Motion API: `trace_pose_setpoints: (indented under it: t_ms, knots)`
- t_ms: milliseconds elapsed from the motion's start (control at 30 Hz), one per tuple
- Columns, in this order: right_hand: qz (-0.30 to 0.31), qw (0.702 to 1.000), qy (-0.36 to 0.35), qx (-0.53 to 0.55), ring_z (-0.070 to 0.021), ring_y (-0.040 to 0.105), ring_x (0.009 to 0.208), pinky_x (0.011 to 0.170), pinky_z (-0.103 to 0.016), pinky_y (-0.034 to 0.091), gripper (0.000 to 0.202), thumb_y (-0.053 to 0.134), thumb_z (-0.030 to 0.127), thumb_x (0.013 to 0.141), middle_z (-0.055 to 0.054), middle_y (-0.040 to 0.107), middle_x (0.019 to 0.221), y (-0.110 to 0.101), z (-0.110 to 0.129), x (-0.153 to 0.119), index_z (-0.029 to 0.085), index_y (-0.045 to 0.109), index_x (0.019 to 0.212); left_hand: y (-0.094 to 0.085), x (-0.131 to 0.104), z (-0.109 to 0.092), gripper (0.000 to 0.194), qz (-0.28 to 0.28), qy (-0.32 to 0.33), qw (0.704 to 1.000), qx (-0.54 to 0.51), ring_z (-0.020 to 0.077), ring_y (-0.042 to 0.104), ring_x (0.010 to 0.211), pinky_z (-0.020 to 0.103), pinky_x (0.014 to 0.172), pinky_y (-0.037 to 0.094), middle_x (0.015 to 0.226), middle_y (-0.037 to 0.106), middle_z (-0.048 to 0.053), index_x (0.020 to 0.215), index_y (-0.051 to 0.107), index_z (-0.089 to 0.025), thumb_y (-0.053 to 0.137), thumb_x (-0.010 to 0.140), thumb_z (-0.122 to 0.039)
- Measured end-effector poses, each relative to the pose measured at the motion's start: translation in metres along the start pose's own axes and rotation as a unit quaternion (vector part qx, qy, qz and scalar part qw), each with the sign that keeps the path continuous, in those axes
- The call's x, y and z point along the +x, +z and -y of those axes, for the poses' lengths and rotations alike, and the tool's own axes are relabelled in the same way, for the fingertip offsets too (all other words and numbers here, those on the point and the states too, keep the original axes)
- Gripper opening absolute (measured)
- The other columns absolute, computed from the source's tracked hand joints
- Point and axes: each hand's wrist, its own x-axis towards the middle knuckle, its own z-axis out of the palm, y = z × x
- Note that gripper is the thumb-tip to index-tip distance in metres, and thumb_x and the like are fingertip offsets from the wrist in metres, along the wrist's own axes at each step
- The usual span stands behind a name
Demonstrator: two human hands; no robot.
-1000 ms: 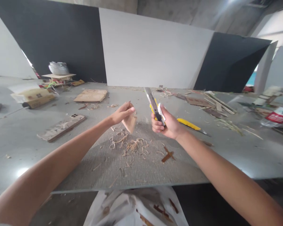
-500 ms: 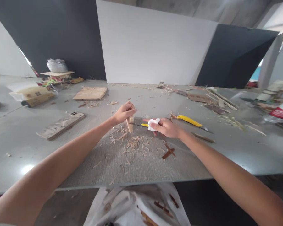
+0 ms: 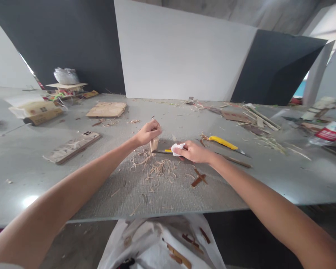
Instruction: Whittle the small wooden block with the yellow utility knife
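My left hand (image 3: 149,132) is closed on the top of a small pale wood piece (image 3: 154,145), which stands tilted with its lower end near the table. In my right hand (image 3: 192,151), closed, is a knife (image 3: 164,151) with a dark blade and a bit of yellow showing. White tissue (image 3: 177,149) wraps its grip under my fingers. The blade's tip touches the lower part of the wood piece. Curled wood shavings (image 3: 158,171) lie on the table just below. A brown cross-shaped wood piece (image 3: 198,178) rests nearer to me on the right.
A yellow-handled cutter (image 3: 224,142) and a thin stick (image 3: 235,160) lie right of my right hand. At left are a carved wooden phone case (image 3: 72,147), a flat board (image 3: 106,109) and a cardboard box (image 3: 42,114). Wood scraps (image 3: 259,117) and a bottle (image 3: 327,133) sit at right.
My right hand has moved the knife slightly left and down, so the blade sits lower on the wood piece. My left hand keeps its hold.
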Motion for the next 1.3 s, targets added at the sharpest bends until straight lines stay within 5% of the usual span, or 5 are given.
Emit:
trace_pose_setpoints:
  t_ms: [267, 633, 1033, 1300]
  knots:
    - [0.023, 1.000, 0.015, -0.001, -0.0086, 0.035, 0.047, 0.047, -0.025, 0.026, 0.046, 0.041, 0.058, 0.084, 0.001, 0.045, 0.055, -0.002, -0.007, -0.001, 0.017, 0.051, 0.063, -0.002, 0.000, 0.015, 0.023, -0.022, -0.003, 1.000, -0.011, 0.0136, 0.047, 0.075, 0.033, 0.074, 0.041, 0.080, 0.043, 0.002, 0.063, 0.046, -0.016, 0.050, 0.079, -0.031]
    - [-0.035, 0.999, -0.036, -0.010, -0.0108, 0.039, 0.053, 0.051, -0.026, 0.029, 0.048, 0.041, 0.062, 0.083, 0.000, 0.049, 0.062, -0.005, -0.009, 0.001, 0.018, 0.061, 0.080, -0.006, -0.004, 0.005, 0.021, 0.023, 0.038, 0.999, 0.015, 0.0173, 0.045, 0.082, 0.035, 0.080, 0.040, 0.079, 0.045, 0.004, 0.062, 0.044, -0.017, 0.041, 0.081, -0.026]
    - [-0.010, 0.998, 0.001, -0.069, -0.0097, 0.025, 0.050, 0.048, -0.028, 0.018, 0.046, 0.043, 0.058, 0.083, 0.003, 0.029, 0.053, 0.005, 0.000, 0.002, 0.019, 0.043, 0.058, -0.005, -0.003, 0.008, 0.012, 0.020, 0.006, 0.997, -0.075, 0.0136, 0.046, 0.076, 0.031, 0.072, 0.049, 0.084, 0.040, 0.003, 0.064, 0.043, -0.016, 0.043, 0.074, -0.022]
    - [-0.004, 0.999, -0.042, -0.009, -0.0094, 0.027, 0.052, 0.047, -0.025, 0.019, 0.047, 0.039, 0.059, 0.085, 0.003, 0.034, 0.059, 0.001, 0.003, -0.006, 0.019, 0.064, 0.091, -0.002, -0.005, 0.011, 0.012, 0.017, 0.011, 0.996, -0.082, 0.0144, 0.048, 0.078, 0.034, 0.077, 0.048, 0.084, 0.042, 0.004, 0.064, 0.045, -0.016, 0.045, 0.074, -0.022]
